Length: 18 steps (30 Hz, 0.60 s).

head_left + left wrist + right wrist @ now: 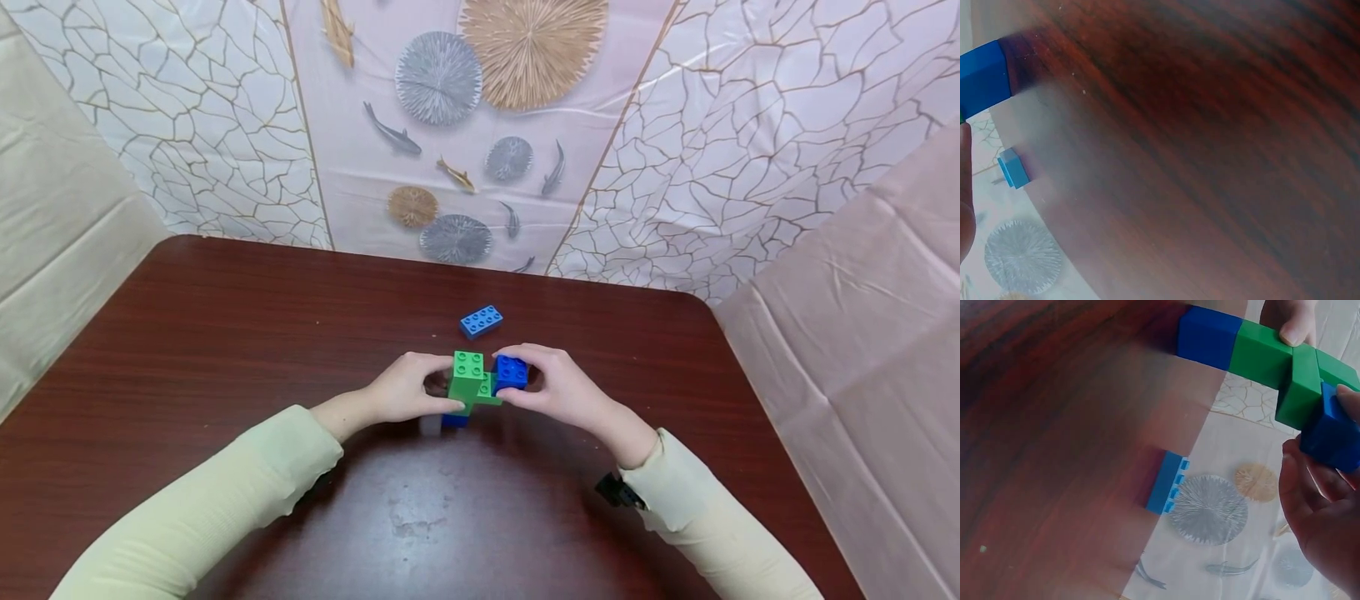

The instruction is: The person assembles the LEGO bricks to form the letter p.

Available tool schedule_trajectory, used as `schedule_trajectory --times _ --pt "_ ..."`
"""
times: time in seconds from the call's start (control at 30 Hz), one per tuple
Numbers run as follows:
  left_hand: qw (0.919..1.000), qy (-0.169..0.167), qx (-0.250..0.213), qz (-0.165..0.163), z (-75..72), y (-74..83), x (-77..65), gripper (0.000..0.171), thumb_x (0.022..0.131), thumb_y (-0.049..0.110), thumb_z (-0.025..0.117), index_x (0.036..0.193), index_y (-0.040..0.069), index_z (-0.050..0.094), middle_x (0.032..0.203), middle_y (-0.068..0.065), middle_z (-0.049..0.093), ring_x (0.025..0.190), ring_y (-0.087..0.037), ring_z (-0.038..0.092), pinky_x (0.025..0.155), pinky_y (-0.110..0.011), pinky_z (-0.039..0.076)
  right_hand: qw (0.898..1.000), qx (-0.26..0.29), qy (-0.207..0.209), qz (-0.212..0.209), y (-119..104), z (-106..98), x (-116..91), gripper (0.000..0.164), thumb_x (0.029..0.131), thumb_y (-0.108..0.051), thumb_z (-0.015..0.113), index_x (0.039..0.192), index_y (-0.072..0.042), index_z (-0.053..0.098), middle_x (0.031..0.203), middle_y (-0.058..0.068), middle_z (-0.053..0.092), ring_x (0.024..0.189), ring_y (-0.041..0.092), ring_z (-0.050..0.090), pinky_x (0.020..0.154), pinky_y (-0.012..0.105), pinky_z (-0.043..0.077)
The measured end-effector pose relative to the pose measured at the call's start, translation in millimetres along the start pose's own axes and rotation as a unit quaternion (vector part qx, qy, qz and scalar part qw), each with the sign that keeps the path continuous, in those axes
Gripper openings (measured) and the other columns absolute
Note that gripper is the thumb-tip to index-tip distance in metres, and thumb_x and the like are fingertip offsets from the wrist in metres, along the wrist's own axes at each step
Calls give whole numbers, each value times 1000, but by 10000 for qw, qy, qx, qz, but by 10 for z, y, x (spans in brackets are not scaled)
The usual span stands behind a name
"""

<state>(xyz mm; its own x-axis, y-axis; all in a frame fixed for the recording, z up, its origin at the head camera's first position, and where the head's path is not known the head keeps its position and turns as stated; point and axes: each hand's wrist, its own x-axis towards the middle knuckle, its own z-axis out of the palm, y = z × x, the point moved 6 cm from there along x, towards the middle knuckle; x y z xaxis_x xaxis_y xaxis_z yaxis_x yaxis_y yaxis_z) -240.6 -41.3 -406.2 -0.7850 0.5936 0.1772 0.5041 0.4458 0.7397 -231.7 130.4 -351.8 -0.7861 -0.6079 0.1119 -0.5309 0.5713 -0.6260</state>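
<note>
A stack of green and blue toy building bricks stands on the table, with a dark blue brick (454, 421) at its foot. Above it rise green bricks (466, 387), one of them (1299, 387) jutting out sideways. My left hand (397, 390) grips the green column from the left, thumb in front. Between the thumb and fingers of my right hand (567, 390) is a dark blue brick (512, 372), at the outer end of the jutting green brick. In the left wrist view, the foot brick (985, 78) shows beside a finger (965, 206).
Beyond the stack, a lighter blue studded brick (482, 322) lies on the dark wooden table (225, 317). A patterned cloth (465, 167) hangs behind the table's far edge. Next to the right sleeve is a small black object (618, 490).
</note>
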Motion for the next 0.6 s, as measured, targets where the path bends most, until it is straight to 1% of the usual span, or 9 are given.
schedule_trajectory --times 0.13,0.3,0.4,0.5,0.53,0.6 --pt "9999 39 159 -16 -1 17 -19 40 78 29 76 111 11 63 93 1 69 82 -5 64 74 -19 53 9998 199 -17 60 18 16 2 49 80 -18 74 124 -9 57 119 11 62 90 19 59 68 19 54" --pt "9999 -54 101 -79 14 39 -35 41 78 28 76 113 10 60 93 -1 68 82 -6 64 75 -21 54 9996 267 -59 19 18 12 5 47 80 -18 74 124 -9 57 118 12 61 90 20 58 67 20 54" --pt "9991 -58 399 -128 6 60 -40 48 78 33 76 117 12 59 96 1 68 85 -6 63 77 -24 53 9997 249 -83 8 14 13 3 47 81 -18 74 123 -9 57 119 11 61 92 21 58 68 21 54" --pt "9978 80 649 -114 -22 91 -33 52 75 39 76 117 13 59 96 3 67 84 -6 61 75 -24 52 9997 216 -73 6 10 13 2 47 80 -17 74 123 -10 57 119 11 61 93 21 58 68 21 54" --pt "9975 152 678 -85 -33 101 -27 51 75 40 77 115 13 60 96 3 67 83 -7 60 74 -24 51 9998 207 -64 -11 6 12 2 47 80 -17 74 123 -10 57 119 11 61 93 21 58 68 21 54" --pt "9978 291 590 -8 -52 117 -14 47 74 38 77 110 13 63 94 2 68 81 -7 60 72 -22 51 9998 189 -61 -41 0 7 4 46 80 -17 74 123 -9 57 118 11 61 92 20 58 67 21 54"
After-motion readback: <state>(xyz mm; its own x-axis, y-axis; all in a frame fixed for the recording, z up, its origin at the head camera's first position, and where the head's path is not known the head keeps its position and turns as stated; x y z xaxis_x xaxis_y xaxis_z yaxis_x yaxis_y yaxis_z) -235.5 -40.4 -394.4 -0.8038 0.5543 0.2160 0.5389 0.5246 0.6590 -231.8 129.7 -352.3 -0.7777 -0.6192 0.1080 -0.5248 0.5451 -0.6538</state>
